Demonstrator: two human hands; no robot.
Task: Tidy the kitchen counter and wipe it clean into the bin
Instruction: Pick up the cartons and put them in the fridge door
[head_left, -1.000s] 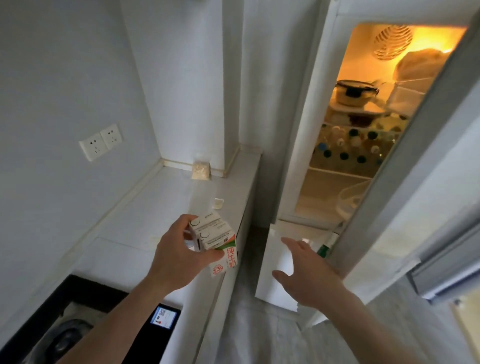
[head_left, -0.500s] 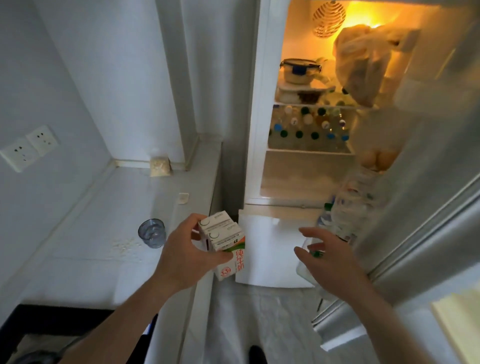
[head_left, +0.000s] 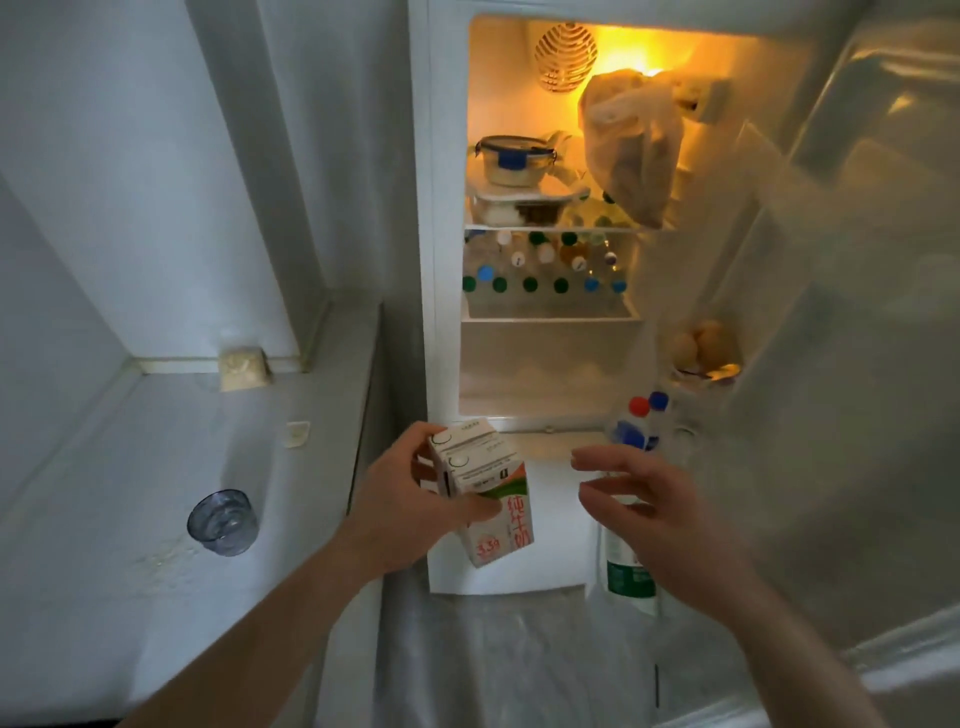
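Observation:
My left hand (head_left: 410, 509) grips two small white milk cartons (head_left: 480, 488) with red and green print, held together in front of the open fridge (head_left: 550, 374). My right hand (head_left: 654, 514) hovers just right of the cartons with relaxed fingers and holds nothing. It is in front of the bottles (head_left: 641, 421) in the fridge door shelf. The white kitchen counter (head_left: 156, 467) lies to the left, with scattered crumbs (head_left: 166, 561) near its front.
On the counter stand a clear glass (head_left: 223, 522), a small pale packet (head_left: 244, 368) in the back corner and a small white piece (head_left: 297, 434). The fridge door (head_left: 857, 364) stands wide at right, holding eggs (head_left: 698, 343). Shelves hold containers, a bag and several bottles.
The view has swung right toward the fridge. My left hand carried the cartons closer to the opening, and my right hand rose from the door toward the cartons.

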